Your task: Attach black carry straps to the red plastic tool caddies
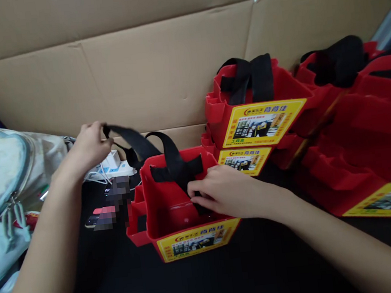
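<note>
A red plastic tool box (151, 193) with a yellow printed label (198, 240) stands upright on the black table in front of me. A black strap (135, 141) loops up out of it to the left. My left hand (94, 145) is closed on the far part of that strap, lifted above and to the left of the box. My right hand (221, 190) is over the box's right side, its fingers curled round the strap inside the opening. The fingertips of the right hand are partly hidden in the dark interior.
Several more red boxes (290, 85) with black straps are stacked at the right. A pale backpack (13, 175) lies at the left. A white power strip (121, 168) with cables and small pixelated items sit behind-left. Cardboard (159, 71) walls the back.
</note>
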Motion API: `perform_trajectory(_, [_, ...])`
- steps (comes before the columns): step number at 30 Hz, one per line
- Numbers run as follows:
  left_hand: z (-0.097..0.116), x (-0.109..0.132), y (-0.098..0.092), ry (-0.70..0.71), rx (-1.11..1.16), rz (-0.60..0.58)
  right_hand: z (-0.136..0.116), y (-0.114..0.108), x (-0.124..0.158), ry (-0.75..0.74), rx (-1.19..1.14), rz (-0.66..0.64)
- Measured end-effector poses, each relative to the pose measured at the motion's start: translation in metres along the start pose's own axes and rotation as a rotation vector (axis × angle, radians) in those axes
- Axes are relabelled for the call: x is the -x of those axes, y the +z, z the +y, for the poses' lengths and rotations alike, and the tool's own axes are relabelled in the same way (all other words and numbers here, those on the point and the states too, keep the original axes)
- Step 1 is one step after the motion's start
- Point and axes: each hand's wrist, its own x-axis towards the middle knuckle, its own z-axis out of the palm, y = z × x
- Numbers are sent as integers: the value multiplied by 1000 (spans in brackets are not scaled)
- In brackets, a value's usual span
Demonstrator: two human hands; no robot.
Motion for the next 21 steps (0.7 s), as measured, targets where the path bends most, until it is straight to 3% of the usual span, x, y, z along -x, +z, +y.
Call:
perform_trajectory(2, [12, 12, 0, 78, -210, -139, -1, 2, -2, -12, 35, -3])
perform_trajectory(5, [37, 34, 7, 328, -321, -401, -2, 1, -4, -20, 11, -3])
perform_trajectory(8, [55, 49, 14, 563, -335, -522, -3, 0, -4, -7, -5, 7])
perform_trajectory(11, [57, 50, 21, 628, -385, -633, -6, 2, -4, 3, -27, 135])
perform_trajectory(14, [51, 44, 31, 602, -470, -605, -10, 9, -5, 42, 48, 254])
perform_trajectory(21, [53, 40, 51, 636, -387, -512, -13, 15, -8, 191, 249, 133])
